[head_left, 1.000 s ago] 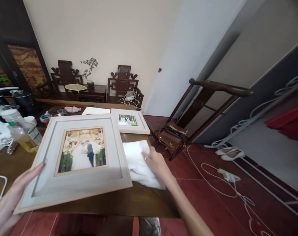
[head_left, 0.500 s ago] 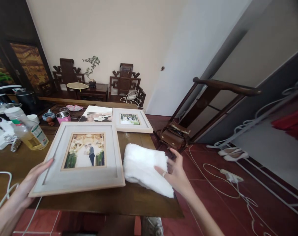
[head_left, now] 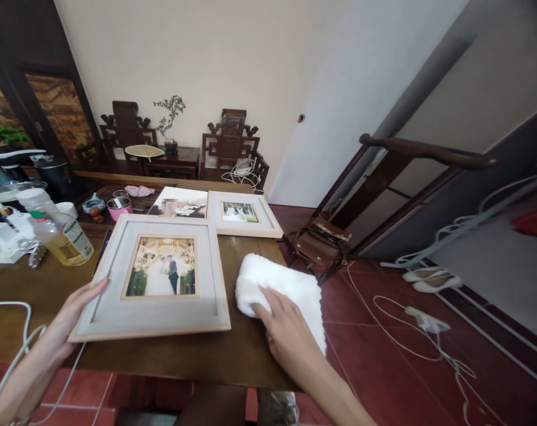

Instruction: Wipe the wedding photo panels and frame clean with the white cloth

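My left hand grips the left edge of a pale wooden picture frame, thumb on top and the other fingers hidden beneath. The frame is tilted up towards me over the table and holds a wedding photo in a wide grey mount. To its right, at the table's corner, my right hand is closed on a fluffy white cloth, fingers pressed into its near side. Part of the cloth hangs out past the table edge. Behind lie a second framed photo and a white-edged photo panel.
On the left of the wooden table stand an oil bottle, a pink cup, a black kettle and white cables. At right are a wooden chair with a brown bag, and a power strip on the floor.
My right hand has moved from the cloth's right edge onto its near side and closed on it. The cloth has shifted slightly right. My left hand still holds the frame.
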Available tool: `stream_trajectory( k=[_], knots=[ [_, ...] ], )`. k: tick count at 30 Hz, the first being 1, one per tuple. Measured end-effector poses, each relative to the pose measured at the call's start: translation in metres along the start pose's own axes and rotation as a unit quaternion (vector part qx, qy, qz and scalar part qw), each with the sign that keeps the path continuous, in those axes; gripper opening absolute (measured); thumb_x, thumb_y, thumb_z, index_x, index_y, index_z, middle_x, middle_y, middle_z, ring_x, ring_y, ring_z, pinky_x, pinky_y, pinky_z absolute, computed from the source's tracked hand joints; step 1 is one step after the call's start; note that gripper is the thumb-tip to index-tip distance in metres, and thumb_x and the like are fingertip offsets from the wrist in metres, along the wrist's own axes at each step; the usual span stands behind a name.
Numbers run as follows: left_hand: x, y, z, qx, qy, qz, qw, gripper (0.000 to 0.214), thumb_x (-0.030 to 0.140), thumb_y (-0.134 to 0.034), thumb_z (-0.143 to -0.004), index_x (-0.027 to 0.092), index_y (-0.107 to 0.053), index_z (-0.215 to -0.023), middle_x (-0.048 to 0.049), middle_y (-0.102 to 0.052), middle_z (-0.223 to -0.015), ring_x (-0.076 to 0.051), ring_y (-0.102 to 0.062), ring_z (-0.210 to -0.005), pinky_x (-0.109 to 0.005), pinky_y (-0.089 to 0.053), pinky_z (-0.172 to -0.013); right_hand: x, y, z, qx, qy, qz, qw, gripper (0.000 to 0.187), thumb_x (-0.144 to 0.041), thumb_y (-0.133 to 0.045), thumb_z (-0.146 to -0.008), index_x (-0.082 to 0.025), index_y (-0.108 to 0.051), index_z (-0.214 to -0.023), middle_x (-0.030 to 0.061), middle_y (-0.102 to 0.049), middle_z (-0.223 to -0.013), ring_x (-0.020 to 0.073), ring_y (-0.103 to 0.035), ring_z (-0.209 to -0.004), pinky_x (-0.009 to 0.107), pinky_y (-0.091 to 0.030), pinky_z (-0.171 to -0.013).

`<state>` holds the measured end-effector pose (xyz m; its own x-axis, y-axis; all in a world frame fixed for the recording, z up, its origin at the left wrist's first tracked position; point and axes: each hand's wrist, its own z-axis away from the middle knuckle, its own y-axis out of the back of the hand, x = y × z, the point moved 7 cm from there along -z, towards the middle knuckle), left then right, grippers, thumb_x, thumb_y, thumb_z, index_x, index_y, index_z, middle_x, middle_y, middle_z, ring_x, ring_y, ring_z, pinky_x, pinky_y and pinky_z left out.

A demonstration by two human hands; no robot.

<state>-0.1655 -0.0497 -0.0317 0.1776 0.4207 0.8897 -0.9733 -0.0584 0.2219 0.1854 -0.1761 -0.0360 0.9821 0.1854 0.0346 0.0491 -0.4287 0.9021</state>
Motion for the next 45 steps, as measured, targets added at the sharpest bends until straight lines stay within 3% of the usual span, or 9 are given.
stream_trajectory(
  k=[4,9,15,19,25,30,38,40,45],
  knots=[
    [-0.001,-0.013,0.001,-0.074,0.004,0.086,0.994,0.039,0.052,-0.078,-0.054,0.027,-0.069,-0.083,0.0033,-0.075,-0.074,-0.019,-0.071,-0.067,-0.022,-0.053,-0.058,0.050,0.007,-0.012,0.033,-0.110,-0.103,0.988,0.022,-0.005,-0.046,-0.061,-0.021,-0.060,-0.068,0.0105,-0.066,-0.089,0.0266,-0.060,-0.082,0.038,-0.050,-0.069],
    [0.000,-0.032,0.013,-0.086,0.004,0.057,0.995,0.041,0.055,-0.075,-0.057,0.025,-0.067,-0.085,0.0026,-0.073,-0.070,-0.022,-0.071,-0.071,-0.025,-0.054,-0.059,0.119,0.050,-0.003,0.222,-0.312,-0.202,0.902,0.014,-0.031,-0.048,-0.074,-0.021,-0.057,-0.069,0.0024,-0.058,-0.061,0.0200,-0.053,-0.056,0.030,-0.043,-0.050],
    [-0.006,-0.076,0.021,-0.147,-0.005,0.011,0.989,0.042,0.057,-0.070,-0.061,0.021,-0.067,-0.083,-0.0028,-0.073,-0.073,-0.023,-0.070,-0.070,-0.026,-0.053,-0.059,0.058,0.059,-0.025,0.187,-0.030,-0.042,0.981,0.011,-0.017,-0.050,-0.075,-0.021,-0.059,-0.079,0.0125,-0.061,-0.106,0.0300,-0.054,-0.100,0.043,-0.044,-0.082],
    [-0.001,-0.092,0.014,-0.189,-0.062,-0.103,0.975,0.047,0.061,-0.058,-0.070,0.018,-0.067,-0.088,-0.0068,-0.073,-0.084,-0.027,-0.068,-0.084,-0.030,-0.052,-0.070,0.040,0.029,-0.036,0.107,-0.015,-0.008,0.994,0.017,-0.021,-0.052,-0.080,-0.017,-0.060,-0.094,0.0162,-0.058,-0.111,0.0308,-0.051,-0.104,0.045,-0.042,-0.085],
    [0.042,-0.087,0.006,-0.010,-0.290,-0.510,0.810,0.047,0.053,-0.051,-0.077,0.014,-0.065,-0.100,-0.0139,-0.063,-0.096,-0.036,-0.059,-0.096,-0.047,-0.045,-0.085,0.031,0.005,-0.056,-0.020,-0.057,-0.003,0.998,0.013,-0.020,-0.056,-0.078,-0.017,-0.063,-0.088,0.0150,-0.056,-0.117,0.0303,-0.051,-0.105,0.042,-0.044,-0.085],
    [0.046,-0.123,-0.002,-0.077,-0.473,-0.427,0.767,0.049,0.020,-0.042,-0.084,0.015,-0.042,-0.133,-0.0153,-0.043,-0.129,-0.029,-0.044,-0.119,-0.046,-0.038,-0.100,0.037,0.017,-0.071,0.033,-0.059,0.015,0.998,0.013,-0.017,-0.057,-0.074,-0.016,-0.064,-0.085,0.0157,-0.058,-0.115,0.0296,-0.054,-0.099,0.039,-0.046,-0.078],
    [0.039,-0.131,0.002,-0.112,-0.533,-0.333,0.770,0.048,0.003,-0.031,-0.084,0.019,-0.049,-0.126,-0.0111,-0.029,-0.145,-0.025,-0.026,-0.136,-0.049,-0.026,-0.110,0.066,0.084,-0.064,0.269,-0.027,0.091,0.958,0.007,-0.013,-0.056,-0.074,-0.017,-0.058,-0.069,0.0138,-0.052,-0.129,0.0316,-0.050,-0.112,0.046,-0.042,-0.086],
    [0.040,-0.132,0.006,-0.121,-0.539,-0.330,0.766,0.050,0.002,-0.031,-0.083,0.020,-0.049,-0.126,-0.0101,-0.030,-0.145,-0.025,-0.025,-0.136,-0.049,-0.025,-0.111,0.056,0.075,-0.067,0.250,-0.020,0.089,0.964,0.009,-0.011,-0.056,-0.074,-0.018,-0.061,-0.072,0.0134,-0.053,-0.127,0.0303,-0.051,-0.112,0.044,-0.044,-0.086],
    [0.038,-0.133,0.004,-0.128,-0.539,-0.339,0.760,0.051,0.002,-0.033,-0.083,0.021,-0.048,-0.127,-0.0091,-0.031,-0.146,-0.025,-0.024,-0.137,-0.051,-0.024,-0.111,0.023,0.005,-0.099,0.028,0.018,0.071,0.997,0.020,-0.008,-0.058,-0.074,-0.017,-0.067,-0.089,0.0157,-0.056,-0.123,0.0322,-0.047,-0.116,0.047,-0.038,-0.095]
  ],
)
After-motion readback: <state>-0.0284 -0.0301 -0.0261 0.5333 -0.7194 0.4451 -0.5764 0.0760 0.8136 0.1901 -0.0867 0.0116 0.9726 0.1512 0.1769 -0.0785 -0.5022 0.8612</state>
